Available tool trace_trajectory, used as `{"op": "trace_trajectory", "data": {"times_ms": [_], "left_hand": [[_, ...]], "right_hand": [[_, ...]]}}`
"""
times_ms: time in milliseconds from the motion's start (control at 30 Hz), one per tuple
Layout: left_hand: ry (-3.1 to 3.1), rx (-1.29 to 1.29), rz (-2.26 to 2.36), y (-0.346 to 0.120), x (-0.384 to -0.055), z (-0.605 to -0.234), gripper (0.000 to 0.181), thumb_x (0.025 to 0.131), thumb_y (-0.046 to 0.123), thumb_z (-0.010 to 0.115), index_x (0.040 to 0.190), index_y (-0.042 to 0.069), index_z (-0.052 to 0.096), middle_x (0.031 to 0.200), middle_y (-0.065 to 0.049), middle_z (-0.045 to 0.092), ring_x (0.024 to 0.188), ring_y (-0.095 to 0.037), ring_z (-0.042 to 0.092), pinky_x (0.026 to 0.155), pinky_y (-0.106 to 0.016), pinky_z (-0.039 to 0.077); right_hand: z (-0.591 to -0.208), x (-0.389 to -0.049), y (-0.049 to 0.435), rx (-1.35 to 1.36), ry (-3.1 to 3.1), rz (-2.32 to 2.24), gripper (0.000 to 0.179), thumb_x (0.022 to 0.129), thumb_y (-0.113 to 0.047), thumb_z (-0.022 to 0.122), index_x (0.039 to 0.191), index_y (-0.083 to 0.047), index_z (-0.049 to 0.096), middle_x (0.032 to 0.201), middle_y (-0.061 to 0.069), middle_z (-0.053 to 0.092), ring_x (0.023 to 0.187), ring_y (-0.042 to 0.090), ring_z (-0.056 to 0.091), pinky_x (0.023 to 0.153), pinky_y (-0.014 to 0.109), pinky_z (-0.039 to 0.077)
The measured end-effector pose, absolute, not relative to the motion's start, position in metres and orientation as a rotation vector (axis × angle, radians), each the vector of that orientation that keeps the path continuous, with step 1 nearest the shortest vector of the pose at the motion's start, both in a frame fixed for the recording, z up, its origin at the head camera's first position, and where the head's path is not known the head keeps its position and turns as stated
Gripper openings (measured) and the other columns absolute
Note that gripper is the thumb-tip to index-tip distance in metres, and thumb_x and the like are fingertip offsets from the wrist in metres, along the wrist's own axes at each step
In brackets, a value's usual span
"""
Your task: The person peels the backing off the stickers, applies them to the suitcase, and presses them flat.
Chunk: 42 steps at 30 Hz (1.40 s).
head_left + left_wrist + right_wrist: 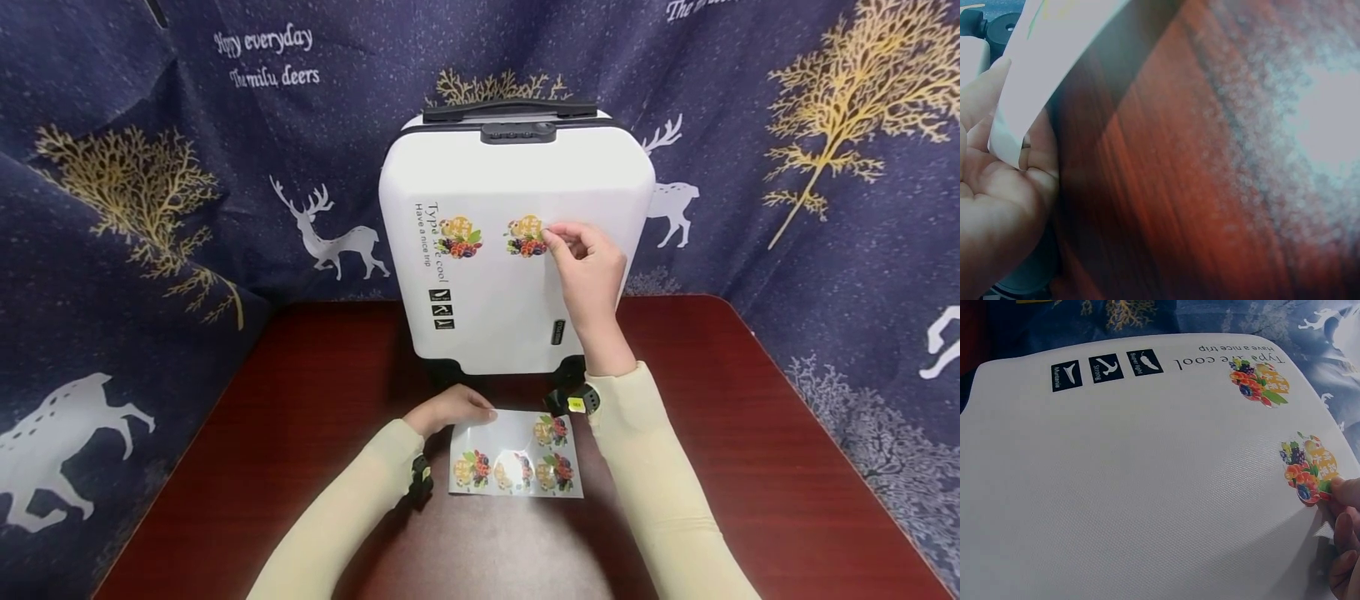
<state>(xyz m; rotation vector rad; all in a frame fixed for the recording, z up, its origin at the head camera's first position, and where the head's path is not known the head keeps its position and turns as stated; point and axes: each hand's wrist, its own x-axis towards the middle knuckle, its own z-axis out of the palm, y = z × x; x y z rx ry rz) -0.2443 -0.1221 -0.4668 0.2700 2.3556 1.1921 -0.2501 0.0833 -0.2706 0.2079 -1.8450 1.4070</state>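
Note:
A white suitcase (517, 292) stands upright, with one fruit sticker (460, 237) on its front over the printed lettering. My right hand (592, 271) pinches the right edge of a second fruit sticker (526, 236) between thumb and fingers, at the suitcase front. In the right wrist view this sticker (1305, 469) lies close to the white shell; whether all of it touches, I cannot tell. Below, my left hand (452, 408) grips the upper left corner of a sticker sheet (517, 429) holding several fruit stickers. The left wrist view shows the sheet (1022, 94) curving between thumb and fingers.
A dark red wooden table (322, 417) carries the suitcase, whose black handle (510, 110) is on top. Behind hangs a blue cloth (337, 125) printed with deer and trees. Glare brightens the tabletop near the front.

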Motion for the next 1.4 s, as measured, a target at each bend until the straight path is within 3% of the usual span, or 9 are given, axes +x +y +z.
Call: {"op": "trace_trajectory", "data": {"times_ms": [300,633,967,1400], "left_hand": [[2.355,0.257,1.183,-0.122,-0.2459,-0.4675,0.026,0.095,0.022,0.073,0.11,0.002,0.077,0.098,-0.009,0.076,0.08,-0.014,0.065,0.079,-0.031,0.058],[2.354,0.242,1.189,-0.1222,-0.2455,-0.4692,0.025,0.094,0.022,0.074,0.109,0.003,0.078,0.097,-0.009,0.076,0.08,-0.014,0.065,0.08,-0.031,0.058],[2.346,0.23,1.201,-0.121,-0.2428,-0.4678,0.025,0.094,0.021,0.073,0.109,0.002,0.077,0.096,-0.009,0.076,0.078,-0.013,0.065,0.076,-0.029,0.057],[2.366,0.241,1.184,-0.1211,-0.2427,-0.4655,0.025,0.094,0.022,0.074,0.109,0.002,0.077,0.098,-0.009,0.076,0.082,-0.014,0.065,0.082,-0.032,0.058]], "right_hand": [[-0.2728,-0.251,0.082,0.257,-1.822,1.294,0.018,0.092,-0.013,0.077,0.098,0.003,0.078,0.088,0.02,0.073,0.07,-0.004,0.047,0.065,0.012,0.038],[-0.2771,-0.2523,0.0823,0.308,-1.808,1.146,0.019,0.093,-0.013,0.075,0.1,0.004,0.078,0.091,0.022,0.074,0.076,0.032,0.06,0.071,0.012,0.039],[-0.2776,-0.2526,0.0813,0.301,-1.785,1.118,0.013,0.092,-0.009,0.075,0.096,0.003,0.078,0.089,0.021,0.073,0.073,0.031,0.059,0.071,0.014,0.039],[-0.274,-0.2529,0.0798,0.282,-1.749,1.155,0.016,0.094,-0.011,0.074,0.097,0.005,0.076,0.086,0.023,0.07,0.072,0.029,0.055,0.07,0.014,0.038]]}}
